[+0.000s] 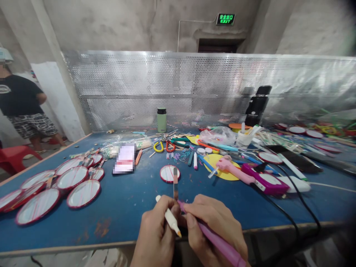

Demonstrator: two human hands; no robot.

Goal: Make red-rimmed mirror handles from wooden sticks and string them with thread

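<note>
My left hand (155, 230) is closed around a white marker (171, 219) whose orange tip points down and toward me. Between its thumb and fingers I also see the lower end of a flat stick (175, 185). That stick runs up over a small round white disc (166, 173) with a red rim. A pink-purple marker (219, 243) is gripped in my right hand (214, 226), its front end at the stick's lower part. The two hands nearly touch at the table's front edge; the exact contact between marker tip and stick is partly hidden by my fingers.
Several red-rimmed discs (72, 178) on sticks lie at left, beside a phone (124, 158). A pink glue gun (235, 168), a purple box (264, 180) and black cables lie at right. Behind stand a green bottle (161, 120) and a perforated metal screen (139, 85). A person (20, 96) stands far left.
</note>
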